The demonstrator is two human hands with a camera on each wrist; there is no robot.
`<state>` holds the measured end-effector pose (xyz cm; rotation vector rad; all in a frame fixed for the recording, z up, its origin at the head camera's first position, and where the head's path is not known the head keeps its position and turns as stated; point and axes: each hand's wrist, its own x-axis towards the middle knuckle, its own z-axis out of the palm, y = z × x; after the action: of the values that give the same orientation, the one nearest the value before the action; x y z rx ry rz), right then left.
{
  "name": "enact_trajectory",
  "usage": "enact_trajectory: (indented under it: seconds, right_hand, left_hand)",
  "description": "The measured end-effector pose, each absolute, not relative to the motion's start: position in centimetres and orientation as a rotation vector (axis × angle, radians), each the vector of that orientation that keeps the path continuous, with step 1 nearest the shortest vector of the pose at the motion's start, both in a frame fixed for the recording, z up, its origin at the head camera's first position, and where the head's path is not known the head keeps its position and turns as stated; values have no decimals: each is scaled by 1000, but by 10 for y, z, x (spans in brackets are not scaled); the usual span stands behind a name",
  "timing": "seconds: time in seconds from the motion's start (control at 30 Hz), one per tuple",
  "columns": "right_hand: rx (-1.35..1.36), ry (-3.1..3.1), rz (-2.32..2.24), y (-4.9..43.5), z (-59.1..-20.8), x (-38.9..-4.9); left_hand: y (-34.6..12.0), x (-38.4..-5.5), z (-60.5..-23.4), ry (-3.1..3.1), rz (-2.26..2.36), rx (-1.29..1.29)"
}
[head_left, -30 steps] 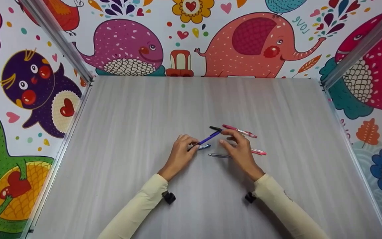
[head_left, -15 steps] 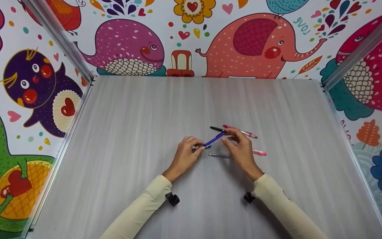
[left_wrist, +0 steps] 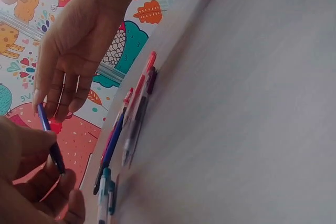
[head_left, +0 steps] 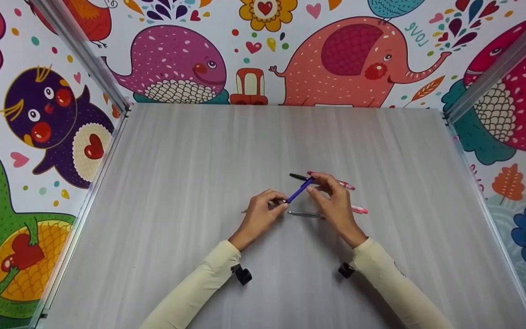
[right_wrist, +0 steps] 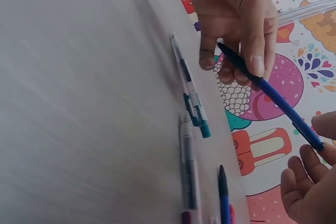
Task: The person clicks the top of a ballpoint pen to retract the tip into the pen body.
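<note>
A blue pen (head_left: 299, 190) with a dark tip is held slantwise above the table. My left hand (head_left: 260, 212) pinches it near the tip with thumb and fingers. My right hand (head_left: 336, 203) touches the pen's upper end with a fingertip, its thumb standing apart from the barrel. Below lies a clear pen (head_left: 304, 214), partly under my right hand. Beyond it are a second blue pen (left_wrist: 113, 145) with a black tip and a red-and-white pen (head_left: 347, 185). A clear pen with teal ends (right_wrist: 197, 103) lies by my left hand, mostly hidden in the head view.
A pink-red pen (head_left: 360, 209) sticks out to the right of my right hand. The grey wood-grain table (head_left: 190, 151) is edged by printed cartoon walls (head_left: 176, 59) and metal posts (head_left: 496, 64). A small black camera (head_left: 242, 275) is on the left wrist.
My left hand has moved a little to the right with the blue pen, and the right hand shifts slightly right along with it. The pens on the table stay put.
</note>
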<state>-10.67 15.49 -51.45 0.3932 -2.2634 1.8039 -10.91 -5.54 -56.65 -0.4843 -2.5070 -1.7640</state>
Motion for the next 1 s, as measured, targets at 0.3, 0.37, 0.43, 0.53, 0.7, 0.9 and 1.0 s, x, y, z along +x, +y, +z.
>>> enact_trajectory:
  seconds: [0.3,0.37,0.43,0.53,0.7,0.9,1.0]
  right_hand:
    - [532,-2332,1875,160,-500,-108]
    - [556,-2360,1907,161,-496,-108]
    - [583,-2384,1947,161,-493,-109]
    - [621,-2402,2005,162,-491,-110]
    - [677,-2396,2063,163,-492,-111]
    - [739,-2399,2032,162,-493,-111]
    - [753,-2410,1998,162,-493,-111]
  left_hand:
    - [-47,-106,-562,-2565,-1941,-455]
    - [-44,-105,-561,-2567,-2000,-449]
    - [-41,-104,-561,-2542,-2104,-438]
    - [-36,-102,-561,-2439,-2361,-369]
    - [-29,-98,-560,-2195,-2779,-178]
    - [-26,-95,-557,-2080,-2946,-24]
    - [-25,-94,-554,-2029,-3034,58]
